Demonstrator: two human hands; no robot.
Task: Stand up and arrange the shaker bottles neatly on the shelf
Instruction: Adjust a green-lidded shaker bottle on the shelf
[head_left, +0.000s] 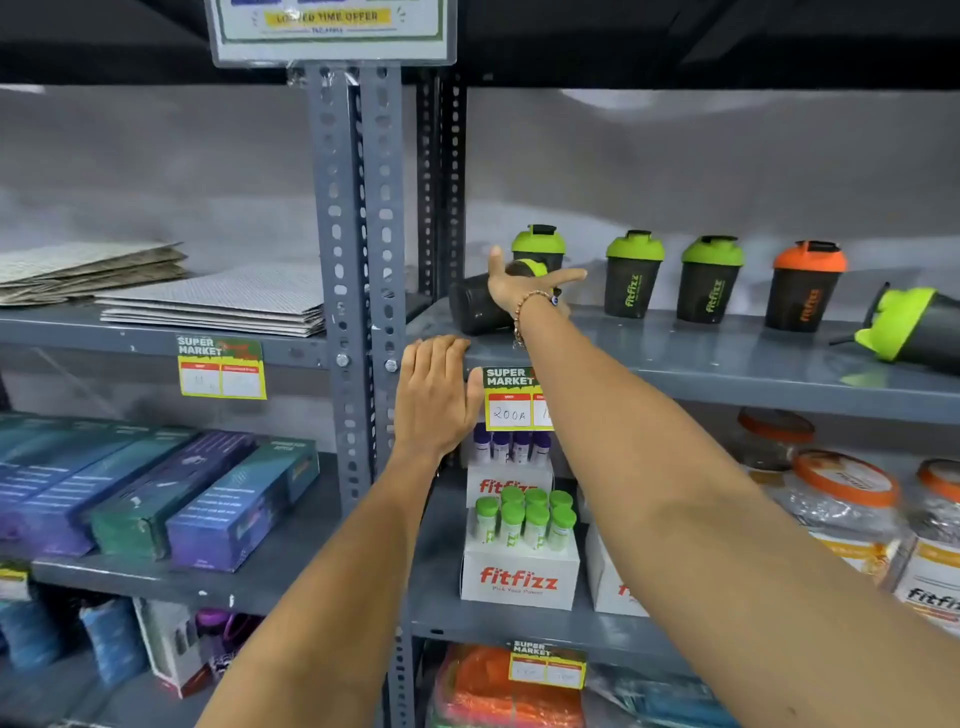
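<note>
On the grey shelf (701, 358) a dark shaker bottle (475, 306) lies tipped on its side at the left end. My right hand (519, 283) rests on it with fingers spread around its green-lidded end. Behind it a green-lidded shaker (537, 244) stands upright. Two more green-lidded shakers (632, 275) (710, 280) and an orange-lidded one (805, 288) stand in a row to the right. Another green-lidded shaker (914, 327) lies on its side at the far right. My left hand (436, 395) is flat against the shelf's front edge, holding nothing.
Grey perforated uprights (358, 260) separate this bay from the left bay, which holds stacked flat sheets (208, 299). Price tags (511, 397) hang on the shelf edge. Below are fitfizz tube boxes (519, 551), orange-lidded jars (841, 499) and purple-green cartons (156, 499).
</note>
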